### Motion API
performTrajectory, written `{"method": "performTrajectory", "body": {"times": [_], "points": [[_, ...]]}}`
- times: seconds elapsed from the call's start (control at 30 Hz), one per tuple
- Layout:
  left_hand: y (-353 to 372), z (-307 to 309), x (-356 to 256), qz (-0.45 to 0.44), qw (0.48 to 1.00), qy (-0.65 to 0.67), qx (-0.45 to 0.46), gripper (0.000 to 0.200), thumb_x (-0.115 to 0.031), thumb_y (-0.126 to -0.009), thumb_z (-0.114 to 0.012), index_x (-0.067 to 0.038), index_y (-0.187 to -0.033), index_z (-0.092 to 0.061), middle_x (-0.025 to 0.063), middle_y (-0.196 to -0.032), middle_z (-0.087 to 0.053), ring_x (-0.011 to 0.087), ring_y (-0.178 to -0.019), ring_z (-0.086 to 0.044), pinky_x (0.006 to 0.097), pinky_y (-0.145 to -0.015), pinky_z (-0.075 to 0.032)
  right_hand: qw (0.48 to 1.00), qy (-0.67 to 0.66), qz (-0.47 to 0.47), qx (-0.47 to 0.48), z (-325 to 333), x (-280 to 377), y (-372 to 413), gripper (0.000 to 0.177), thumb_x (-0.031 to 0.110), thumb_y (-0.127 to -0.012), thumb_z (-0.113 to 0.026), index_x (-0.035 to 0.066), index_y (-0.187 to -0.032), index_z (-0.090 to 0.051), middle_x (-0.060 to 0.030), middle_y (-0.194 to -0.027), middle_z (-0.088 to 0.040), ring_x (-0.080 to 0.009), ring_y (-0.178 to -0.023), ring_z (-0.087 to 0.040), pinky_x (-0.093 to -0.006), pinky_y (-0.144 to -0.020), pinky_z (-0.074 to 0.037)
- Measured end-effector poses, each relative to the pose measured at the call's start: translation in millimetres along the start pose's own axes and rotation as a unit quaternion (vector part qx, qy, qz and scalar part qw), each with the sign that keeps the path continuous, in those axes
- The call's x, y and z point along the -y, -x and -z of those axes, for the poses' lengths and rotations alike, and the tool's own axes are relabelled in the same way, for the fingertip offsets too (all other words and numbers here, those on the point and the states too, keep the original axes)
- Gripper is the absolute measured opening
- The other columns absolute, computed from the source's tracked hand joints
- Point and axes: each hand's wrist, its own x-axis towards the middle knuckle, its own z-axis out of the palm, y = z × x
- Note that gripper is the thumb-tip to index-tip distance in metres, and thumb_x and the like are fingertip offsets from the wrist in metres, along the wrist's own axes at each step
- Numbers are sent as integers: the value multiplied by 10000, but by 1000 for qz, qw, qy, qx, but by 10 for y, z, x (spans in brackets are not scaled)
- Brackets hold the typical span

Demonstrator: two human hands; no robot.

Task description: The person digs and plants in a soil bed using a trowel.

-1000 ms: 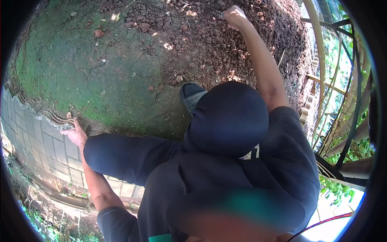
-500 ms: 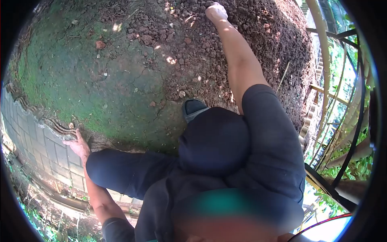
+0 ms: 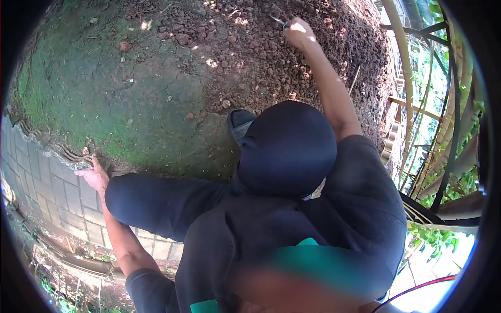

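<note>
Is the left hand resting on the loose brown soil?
No, the left hand is at the wavy edging beside the grey paving blocks.

left hand (image 3: 94, 176): near left, thumb and fingers apart | left arm (image 3: 123, 244): reaching out, elbow slightly bent | right hand (image 3: 299, 34): far right, fingers curled closed | right arm (image 3: 333, 94): extended far, nearly straight
</note>
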Motion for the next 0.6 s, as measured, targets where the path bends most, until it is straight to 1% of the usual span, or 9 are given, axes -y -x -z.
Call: {"method": "performTrajectory", "body": {"times": [0.03, 0.07, 0.1, 0.17, 0.27, 0.3, 0.37, 0.43, 0.6], "points": [[25, 16, -15, -13, 1000, -4, -11, 1053, -509, -768, -660, 164, -1324, -72, 287, -1036, -599, 396, -965, -591, 414, -814, -476, 999, 8, -1, 35, 123, 67, -60, 319, 173, -781, -500, 58, -1054, -621, -200, -1051, -623, -334, -1012, -596, -392, -879, -472], [42, 39, -36, -2, 1000, 6, 1, 1072, -521, -766, -658, 170, -1324, -56, 287, -1032, -601, 396, -961, -591, 410, -814, -476, 998, -38, -9, 49, 257, 106, -96, 286, 143, -764, -499, 22, -984, -638, -221, -1020, -629, -337, -980, -612, -385, -855, -486], [44, 65, -78, 10, 1000, 2, 9, 1076, -526, -764, -658, 168, -1325, -56, 288, -1039, -598, 397, -967, -589, 410, -817, -474, 998, 0, 67, 19, 353, 124, -142, 255, 187, -750, -558, -49, -796, -645, -210, -687, -629, -346, -640, -635, -417, -650, -495], [51, 83, -105, 34, 999, -9, 27, 1083, -536, -760, -658, 164, -1327, -56, 290, -1053, -593, 398, -978, -583, 410, -823, -472, 993, -17, -17, 118, 444, 174, -191, 258, 144, -740, -513, -25, -859, -667, -223, -986, -642, -355, -958, -623, -410, -839, -493], [19, 24, -11, -2, 1000, -11, -5, 1088, -546, -762, -650, 163, -1329, -50, 294, -1055, -591, 404, -978, -581, 414, -820, -474, 998, -26, 62, -6, -64, 3, -369, 287, 154, -735, -526, -34, -907, -659, -238, -1011, -630, -369, -992, -605, -423, -857, -480], [32, 41, -48, 0, 1000, -14, -6, 1085, -519, -772, -654, 169, -1334, -31, 290, -1049, -592, 391, -978, -582, 407, -825, -468, 997, -43, 44, -43, -151, 27, -307, 302, 173, -743, -537, -36, -928, -653, -238, -1035, -623, -375, -1020, -589, -431, -873, -469], [76, 76, -107, 3, 1000, -20, -3, 1081, -465, -791, -663, 180, -1344, 6, 281, -1037, -595, 366, -978, -586, 392, -836, -457, 998, -56, 16, -17, -271, -13, -505, 307, 178, -747, -539, -20, -951, -653, -234, -1048, -620, -373, -1040, -578, -434, -883, -462], [39, 64, -70, 16, 999, -31, 18, 1091, -492, -786, -658, 167, -1351, 4, 270, -1044, -597, 366, -952, -596, 392, -807, -472, 999, -52, -5, 7, -243, 36, -558, 305, 169, -746, -531, -21, -952, -652, -240, -1043, -619, -381, -1036, -578, -433, -877, -466], [-14, -23, 58, 2, 1000, -27, -2, 1071, -485, -790, -660, 165, -1346, -15, 273, -1034, -599, 376, -908, -608, 399, -739, -496, 989, -100, -97, -39, -649, 462, -440, 258, 171, -789, -535, 24, -952, -669, -226, -1012, -637, -380, -986, -608, -445, -841, -490]]}}
